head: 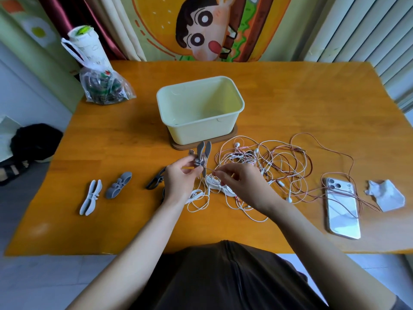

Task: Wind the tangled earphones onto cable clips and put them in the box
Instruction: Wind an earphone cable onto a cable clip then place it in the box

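Person holds an earphone cable to a grey cable clip over a wooden table, seen from a head-worn camera.

The left hand grips the clip upright by its middle, fingers curled round it. The right hand pinches a pale cable that runs from the clip, between thumb and forefinger. The tangled earphones, white and reddish wires, sprawl on the table under and right of the hands, in front of the cream plastic box, which sits on a brown base. Reddish wires trail across a white smartphone lying face down near a crumpled tissue. To the left lie a light grey clip and a darker grey clip. A black clip lies just beside the left hand, and a plastic bag stands at the far left corner.
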A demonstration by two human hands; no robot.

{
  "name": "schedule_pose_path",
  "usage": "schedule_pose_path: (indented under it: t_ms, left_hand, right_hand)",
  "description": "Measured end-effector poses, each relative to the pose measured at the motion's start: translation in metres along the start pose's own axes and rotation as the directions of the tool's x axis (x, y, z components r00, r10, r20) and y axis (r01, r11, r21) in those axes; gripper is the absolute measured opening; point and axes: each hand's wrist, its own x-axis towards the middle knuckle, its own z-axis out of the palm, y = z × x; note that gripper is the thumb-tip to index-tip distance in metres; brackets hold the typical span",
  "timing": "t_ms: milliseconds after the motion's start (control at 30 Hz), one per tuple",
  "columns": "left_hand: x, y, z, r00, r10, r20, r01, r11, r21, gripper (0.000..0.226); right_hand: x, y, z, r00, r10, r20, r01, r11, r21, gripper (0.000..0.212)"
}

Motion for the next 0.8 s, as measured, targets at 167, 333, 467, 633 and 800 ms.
schedule_pose_path:
  t_ms: [167,333,467,633,800]
  left_hand:
    - [-0.002,0.002,-0.004,0.988,0.091,0.123,-0.108,0.984,0.139,0.029]
    - [-0.009,0.010,-0.003,0.944,0.154,0.292,-0.235,0.935,0.266,0.037]
    - [-0.009,0.019,-0.006,0.899,0.134,0.416,-0.249,0.940,0.235,0.040]
    - [-0.015,0.035,-0.013,0.806,0.081,0.586,-0.003,0.991,-0.132,0.038]
    - [-0.019,0.040,-0.012,0.805,0.147,0.575,0.131,0.901,-0.414,0.031]
  right_hand:
    - [0.007,0.001,-0.022,0.995,0.004,0.102,0.006,0.996,-0.094,0.021]
    - [0.013,0.004,-0.046,1.000,-0.012,0.028,0.017,0.982,-0.188,0.017]
    - [0.014,0.011,-0.053,0.998,-0.003,-0.064,-0.007,0.990,-0.142,0.011]
    - [0.015,0.018,-0.053,0.991,0.038,-0.128,-0.036,0.999,0.018,0.012]
    - [0.010,0.009,-0.039,0.983,0.125,-0.135,-0.064,0.920,0.385,0.029]
